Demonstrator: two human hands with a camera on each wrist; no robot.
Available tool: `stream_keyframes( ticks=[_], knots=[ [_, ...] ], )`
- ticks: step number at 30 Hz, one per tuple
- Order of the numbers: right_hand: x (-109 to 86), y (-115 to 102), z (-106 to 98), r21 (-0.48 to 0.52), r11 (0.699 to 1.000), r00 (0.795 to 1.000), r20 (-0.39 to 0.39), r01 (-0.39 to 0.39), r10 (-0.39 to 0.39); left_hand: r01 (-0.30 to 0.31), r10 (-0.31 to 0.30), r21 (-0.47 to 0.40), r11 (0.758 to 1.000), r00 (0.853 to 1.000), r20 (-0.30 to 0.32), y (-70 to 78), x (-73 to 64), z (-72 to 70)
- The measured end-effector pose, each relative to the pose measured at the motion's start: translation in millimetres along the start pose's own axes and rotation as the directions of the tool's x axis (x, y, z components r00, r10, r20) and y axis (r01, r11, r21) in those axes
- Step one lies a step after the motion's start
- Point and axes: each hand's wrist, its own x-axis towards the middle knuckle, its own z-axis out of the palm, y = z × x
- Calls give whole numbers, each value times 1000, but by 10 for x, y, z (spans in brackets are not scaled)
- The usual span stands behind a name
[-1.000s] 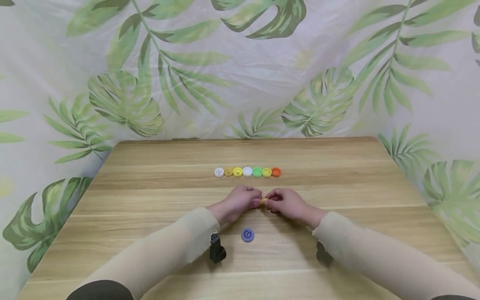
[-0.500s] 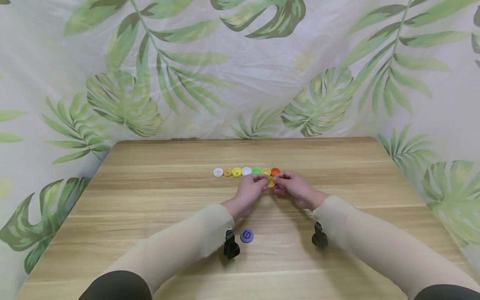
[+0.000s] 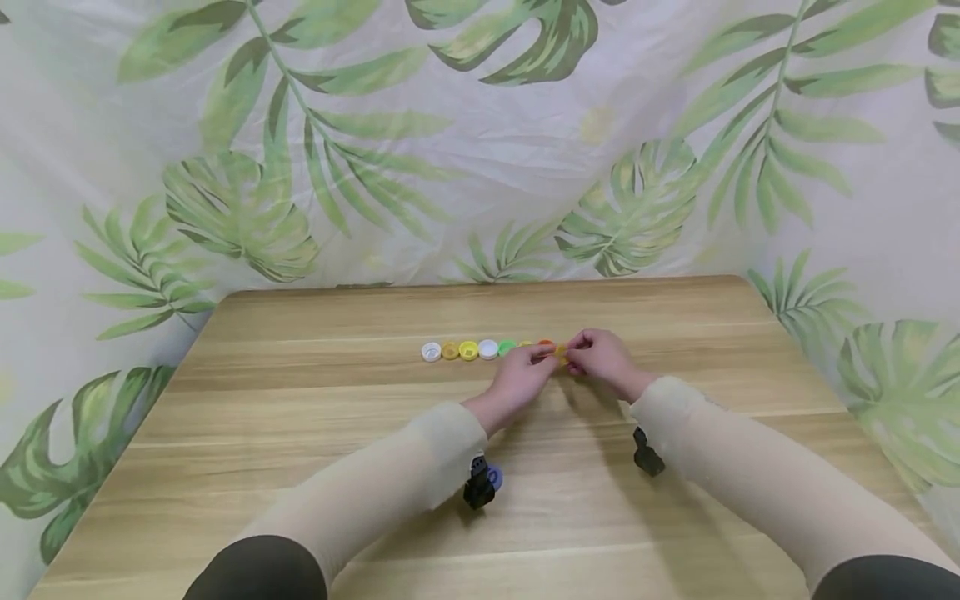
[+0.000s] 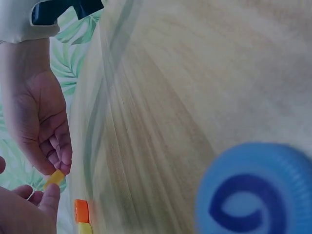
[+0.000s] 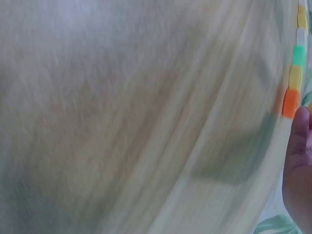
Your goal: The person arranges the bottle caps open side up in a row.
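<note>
Between both hands' fingertips is a yellow-orange bottle cap (image 4: 54,179), held just off the table at the right end of a cap row. My left hand (image 3: 519,377) pinches it from the left, and my right hand (image 3: 602,358) pinches it from the right. The red-orange cap (image 5: 291,103) ends the row beside them. Farther left come a yellow cap (image 5: 295,77), a green cap (image 3: 507,347), a white cap (image 3: 488,349) and several others. Under my left wrist lies a blue cap (image 4: 248,195) with a dark swirl, partly hidden in the head view by the wrist camera.
The wooden table (image 3: 300,417) reaches back to a leaf-print cloth (image 3: 510,167). Black wrist cameras hang below both sleeves, the left camera (image 3: 478,485) right over the blue cap.
Both hands have carried the yellow-orange cap forward and to the right, from the table's middle to the row's right end. The left forearm has moved over the blue cap.
</note>
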Motion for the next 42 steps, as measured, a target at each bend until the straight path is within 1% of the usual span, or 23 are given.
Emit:
stream_keyframes(
  ticks=[4,7,11,15,18,21,25,31,35,38,42],
  knots=[
    [65,-10,-76,-35,999,1000,-20,-22,22,-21,21,-15,1000,999,42,35,66,25],
    [98,18,-105,-35,999,999,10,-41,42,-17,18,-21,1000,999,50,18,111,46],
    [131,70,-137,-11,998,996,57,-62,63,10,-8,-19,1000,998,61,-9,148,96],
    [152,73,-176,-41,999,999,32,-33,34,13,-10,-51,999,998,67,17,180,154],
    [180,46,-218,-102,995,1000,18,-1,3,9,-5,-73,997,999,46,56,220,201],
    [214,40,-253,-136,991,1000,26,2,1,3,-3,-59,998,1000,8,70,261,267],
    [233,81,-285,-165,986,999,39,-8,15,10,-11,-48,999,1000,-21,55,278,362],
    [235,135,-329,-247,969,999,42,4,6,39,-41,-55,998,999,-34,47,260,472],
    [217,148,-361,-278,960,999,48,-5,19,70,-74,-103,992,996,-44,69,232,562],
    [210,147,-366,-306,952,998,58,-6,25,78,-85,-123,989,995,-53,90,199,623],
    [243,136,-338,-372,928,998,53,-3,25,76,-86,-128,989,993,-77,86,168,665]
  ],
)
